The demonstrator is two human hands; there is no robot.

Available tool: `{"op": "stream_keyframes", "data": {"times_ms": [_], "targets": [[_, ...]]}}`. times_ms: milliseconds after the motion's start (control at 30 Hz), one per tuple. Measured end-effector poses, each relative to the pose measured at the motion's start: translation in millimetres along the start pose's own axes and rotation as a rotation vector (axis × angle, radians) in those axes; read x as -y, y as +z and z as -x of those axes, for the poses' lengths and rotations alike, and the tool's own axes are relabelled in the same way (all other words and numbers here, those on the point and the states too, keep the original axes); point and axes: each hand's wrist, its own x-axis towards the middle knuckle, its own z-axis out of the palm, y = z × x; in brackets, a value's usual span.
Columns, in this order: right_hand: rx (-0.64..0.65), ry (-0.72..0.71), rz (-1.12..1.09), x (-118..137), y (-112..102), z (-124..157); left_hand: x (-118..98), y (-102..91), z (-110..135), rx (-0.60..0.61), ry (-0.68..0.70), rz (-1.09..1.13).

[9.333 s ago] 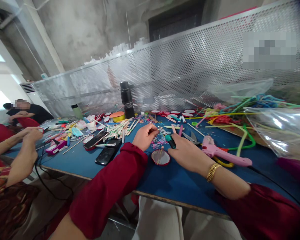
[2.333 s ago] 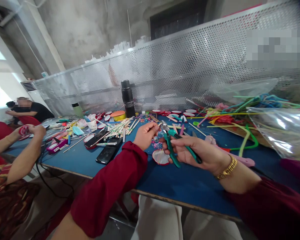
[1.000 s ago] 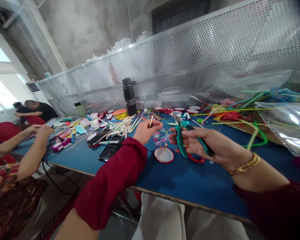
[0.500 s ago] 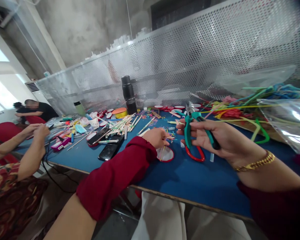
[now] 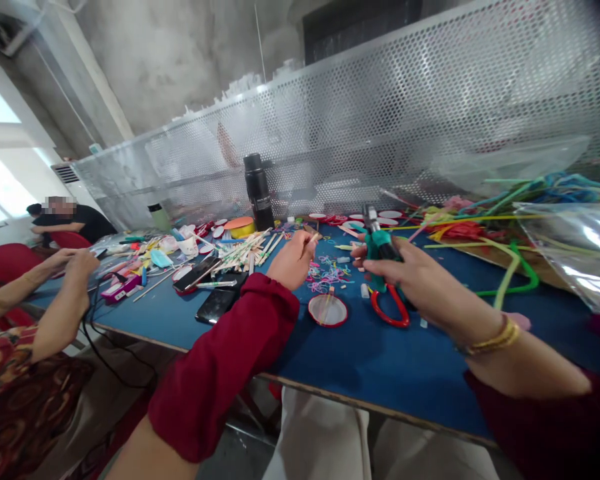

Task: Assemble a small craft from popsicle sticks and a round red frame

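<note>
My right hand is closed around pliers with green handles, their metal jaws pointing up and away. Below it on the blue table lie red-handled scissors. My left hand is pinched above the table beside a heap of small coloured rubber loops. A tiny pale tip shows at its fingertips, too small to name. Between my hands and nearer me rests a round white disc with a red rim and a thin stick-like strip across it.
Printed wooden sticks, a black phone and a black thermos are on the left. Coloured pipe-cleaner-like strands and clear plastic lie right. A perforated metal screen stands behind. A co-worker's hands work at far left.
My left hand has lifted from beside the disc and moved back and left, uncovering the rubber loops. My right hand has turned the pliers, which stay in its grip.
</note>
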Motion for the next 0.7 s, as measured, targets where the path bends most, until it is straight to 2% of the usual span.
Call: {"op": "stream_keyframes", "data": {"times_ms": [100,200,433,700], "targets": [[-0.091,-0.211,0.375,-9,6,-1,-2,0.3,2,-0.009,0.054,0.133],[-0.102,-0.317,0.543,-17,8,-2,-4,3.4,3,0.012,0.045,0.271],[-0.007,-0.326,0.719,-24,13,0,-5,6.3,3,-0.038,0.037,0.287],[0.029,-0.331,0.729,-25,17,2,-1,9.9,3,-0.04,0.068,0.282]]}}
